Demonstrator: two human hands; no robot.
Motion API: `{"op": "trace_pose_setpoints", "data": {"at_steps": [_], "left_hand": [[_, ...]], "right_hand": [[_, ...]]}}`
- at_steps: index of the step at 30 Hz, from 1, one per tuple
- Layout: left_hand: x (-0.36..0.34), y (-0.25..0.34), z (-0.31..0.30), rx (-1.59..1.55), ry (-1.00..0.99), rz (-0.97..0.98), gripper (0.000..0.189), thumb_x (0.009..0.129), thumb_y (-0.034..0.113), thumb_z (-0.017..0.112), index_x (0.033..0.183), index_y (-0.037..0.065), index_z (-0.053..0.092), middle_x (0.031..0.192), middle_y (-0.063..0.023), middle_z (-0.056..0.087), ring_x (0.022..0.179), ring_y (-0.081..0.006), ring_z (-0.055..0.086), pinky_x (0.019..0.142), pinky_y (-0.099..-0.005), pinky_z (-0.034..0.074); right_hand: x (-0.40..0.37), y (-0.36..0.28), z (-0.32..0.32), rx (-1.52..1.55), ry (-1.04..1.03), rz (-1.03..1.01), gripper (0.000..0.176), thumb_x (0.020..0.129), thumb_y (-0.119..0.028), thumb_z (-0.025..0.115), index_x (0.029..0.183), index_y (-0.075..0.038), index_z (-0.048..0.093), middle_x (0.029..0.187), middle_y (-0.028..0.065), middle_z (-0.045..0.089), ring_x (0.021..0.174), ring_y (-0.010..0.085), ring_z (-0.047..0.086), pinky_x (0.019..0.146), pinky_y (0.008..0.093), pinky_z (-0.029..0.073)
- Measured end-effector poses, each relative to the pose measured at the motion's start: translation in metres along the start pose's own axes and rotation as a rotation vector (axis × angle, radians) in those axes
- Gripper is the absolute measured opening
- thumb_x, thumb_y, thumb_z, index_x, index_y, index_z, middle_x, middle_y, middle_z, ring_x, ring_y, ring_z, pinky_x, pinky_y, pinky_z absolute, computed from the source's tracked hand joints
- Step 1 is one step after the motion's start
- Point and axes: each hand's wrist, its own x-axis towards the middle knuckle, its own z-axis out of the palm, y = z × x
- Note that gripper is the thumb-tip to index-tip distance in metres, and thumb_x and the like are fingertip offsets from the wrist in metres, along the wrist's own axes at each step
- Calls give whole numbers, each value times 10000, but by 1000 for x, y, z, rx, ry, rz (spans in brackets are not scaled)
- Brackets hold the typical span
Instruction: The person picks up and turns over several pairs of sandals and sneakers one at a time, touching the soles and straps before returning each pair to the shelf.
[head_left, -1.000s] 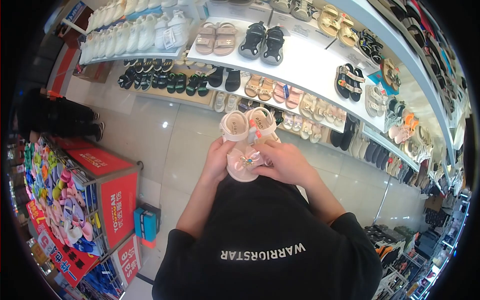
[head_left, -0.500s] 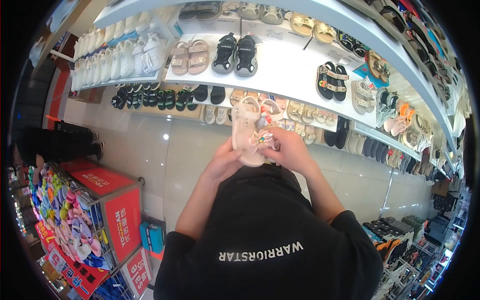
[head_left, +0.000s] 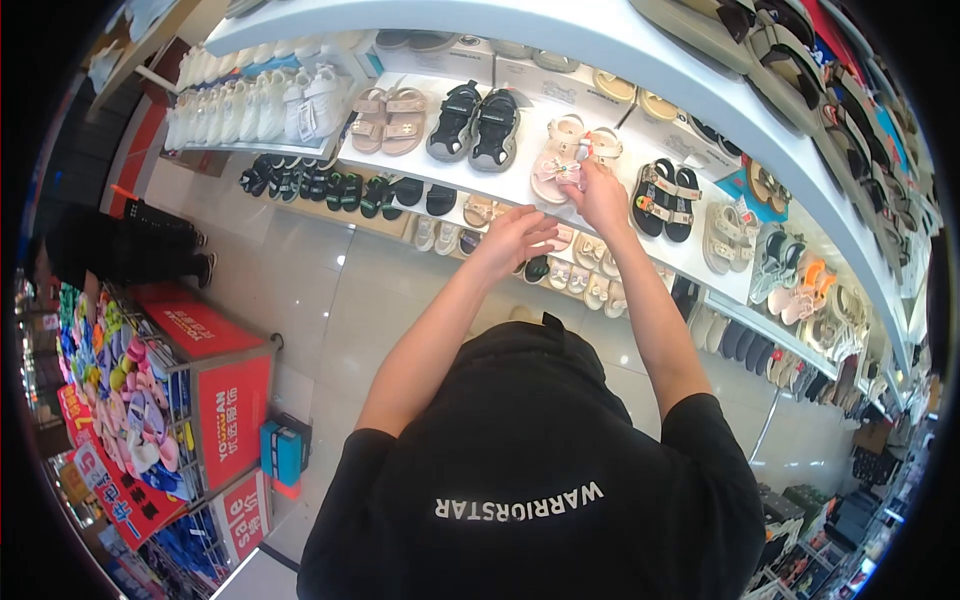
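A pair of pale pink sandals [head_left: 556, 160] with bows rests on the white shelf [head_left: 400, 165]. My right hand [head_left: 603, 197] is closed on the front of the pair, over the nearer part of the right sandal. The palm hides some of that sandal. Just off the shelf's front edge, my left hand [head_left: 515, 241] is held with fingers stretched and nothing in it. Black sandals [head_left: 474, 128] stand left of the pink pair, and black sandals with printed straps [head_left: 665, 198] stand to its right.
Beige sandals [head_left: 388, 120] and white shoes [head_left: 245, 108] fill the left of the display. A lower shelf [head_left: 388, 222] carries more footwear. A red-sided bin [head_left: 232, 415] of colourful slippers stands at lower left, near a person in dark clothes [head_left: 120, 250]. An upper shelf [head_left: 480, 22] overhangs.
The pink sandals have moved from in front of my body, between both hands, up and away onto the shelf. My left hand has let go, while my right hand stays on them.
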Motion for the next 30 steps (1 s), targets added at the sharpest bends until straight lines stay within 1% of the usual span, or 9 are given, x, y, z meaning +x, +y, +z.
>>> {"op": "trace_pose_setpoints", "data": {"at_steps": [2,6,10,12,15,19,21,24,30], "left_hand": [[-7,-4,-13,74,-77,-88,507,1002,189,533,1394,-62,331,1286,-232,558,1115,-304,638,911,-408,556],[-25,-8,-23,52,4,-81,457,1008,191,524,1373,-45,383,1272,-230,586,1120,-312,639,908,-408,554],[-35,-20,-29,4,26,-71,402,1017,195,509,1345,-27,443,1261,-236,603,1132,-326,632,924,-429,547],[-42,-25,-30,-14,50,-68,389,1014,194,514,1332,-23,462,1256,-232,610,1128,-325,634,922,-432,541],[-50,-26,-31,-27,65,-70,367,1010,195,522,1309,-16,493,1251,-223,618,1124,-320,637,921,-434,530],[-48,-20,-34,-4,18,-93,387,1018,232,518,1316,-11,469,1237,-158,627,1110,-252,635,904,-387,530],[-42,-15,-36,-2,-8,-106,387,1019,230,517,1319,-10,468,1233,-155,629,1106,-248,637,899,-382,531],[-33,-6,-42,17,-54,-140,389,1019,227,515,1325,-8,466,1226,-153,631,1098,-240,639,885,-373,533],[-24,32,-74,93,-142,-220,383,1012,217,527,1325,-1,492,1258,-195,624,1098,-278,647,895,-392,528]], "right_hand": [[9,15,11,-35,-84,74,457,795,-330,759,1107,-31,611,1000,161,674,971,341,645,772,456,521],[15,22,14,57,-168,187,531,798,-363,753,1180,-28,596,1058,182,674,985,359,652,786,463,520],[23,26,25,12,-74,75,554,787,-311,780,1200,1,582,1081,208,679,916,350,683,787,438,525],[28,27,25,83,-185,154,575,791,-296,775,1234,2,560,1114,216,671,985,366,666,840,446,514],[26,20,19,23,-124,141,608,791,-254,772,1294,-24,520,1141,232,652,1036,378,644,890,445,504],[22,12,11,47,-129,180,570,802,-217,751,1296,-52,518,1205,226,603,1087,385,614,916,455,494],[21,19,13,-3,-105,120,540,780,-189,755,1268,-68,557,1138,206,651,1026,370,648,890,438,507],[25,24,5,-41,-197,238,485,762,-123,721,1229,-85,595,1124,201,663,1002,363,661,882,434,511],[26,6,-6,18,-262,292,454,773,-93,676,1220,-106,594,1158,203,648,1060,342,642,881,442,512]]}}
